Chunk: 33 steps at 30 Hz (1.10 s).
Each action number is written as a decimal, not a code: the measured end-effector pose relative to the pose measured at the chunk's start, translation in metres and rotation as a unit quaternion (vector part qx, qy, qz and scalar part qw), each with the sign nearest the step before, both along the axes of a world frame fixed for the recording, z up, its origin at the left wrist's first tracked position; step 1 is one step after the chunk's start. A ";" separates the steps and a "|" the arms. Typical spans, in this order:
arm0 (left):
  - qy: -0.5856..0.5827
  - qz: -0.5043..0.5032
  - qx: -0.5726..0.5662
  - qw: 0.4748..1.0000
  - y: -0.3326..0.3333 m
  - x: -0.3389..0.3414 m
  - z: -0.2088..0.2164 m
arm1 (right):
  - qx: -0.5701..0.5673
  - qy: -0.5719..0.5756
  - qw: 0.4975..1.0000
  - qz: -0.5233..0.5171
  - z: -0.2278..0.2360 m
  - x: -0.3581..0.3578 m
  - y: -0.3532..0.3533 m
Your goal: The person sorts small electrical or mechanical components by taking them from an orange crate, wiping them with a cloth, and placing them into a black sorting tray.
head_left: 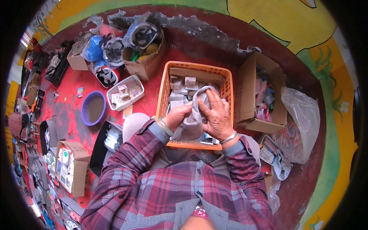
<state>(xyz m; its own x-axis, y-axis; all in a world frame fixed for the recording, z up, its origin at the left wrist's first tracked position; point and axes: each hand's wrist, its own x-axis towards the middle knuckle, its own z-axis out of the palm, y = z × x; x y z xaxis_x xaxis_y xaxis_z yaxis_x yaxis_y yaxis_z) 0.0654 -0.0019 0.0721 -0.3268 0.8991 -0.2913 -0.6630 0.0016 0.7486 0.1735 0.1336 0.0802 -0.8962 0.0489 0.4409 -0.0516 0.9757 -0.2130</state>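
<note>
Both my hands work on a grey cloth (190,124) above an orange plastic basket (164,92). My left hand (177,116) grips the cloth's left side, its fingers curled into the folds. My right hand (217,115) lies over the right side with fingers bent around it, pressing it toward the left hand. Whether anything is wrapped inside the cloth cannot be seen. Beneath, the basket holds several small white boxes and switch-like pieces (190,81), with a cardboard flap (197,73) along its far side. My hands and the cloth hide the basket's middle.
To the right stands an open cardboard box (249,88) of colourful items, beside a clear plastic bag (303,122). On the left are a white basket (126,92), a purple basin (94,108), a black bin (101,147) and a carton (78,168). Another carton (143,67) holds bagged goods.
</note>
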 end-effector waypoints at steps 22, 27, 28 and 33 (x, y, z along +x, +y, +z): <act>-0.325 -0.117 0.178 0.921 0.015 0.020 -0.063 | -0.790 0.200 0.572 -0.098 -0.069 -0.008 0.065; -0.208 -0.081 0.180 0.958 0.023 0.038 -0.039 | -0.858 0.204 0.467 0.059 -0.104 -0.009 0.061; -0.192 -0.058 0.152 0.968 0.027 0.040 -0.038 | -0.848 0.206 0.476 0.104 -0.114 -0.009 0.061; -0.118 0.027 0.101 0.987 0.026 0.032 -0.052 | -0.801 0.165 0.572 0.060 -0.065 -0.004 0.045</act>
<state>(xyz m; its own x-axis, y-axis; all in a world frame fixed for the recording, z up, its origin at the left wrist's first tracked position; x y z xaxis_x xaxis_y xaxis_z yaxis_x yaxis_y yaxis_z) 0.0972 0.0240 0.0199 -0.3196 0.9300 -0.1816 -0.8145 -0.1716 0.5542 0.1692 0.1782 0.0153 -0.8166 0.5738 0.0624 -0.3926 -0.4730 -0.7888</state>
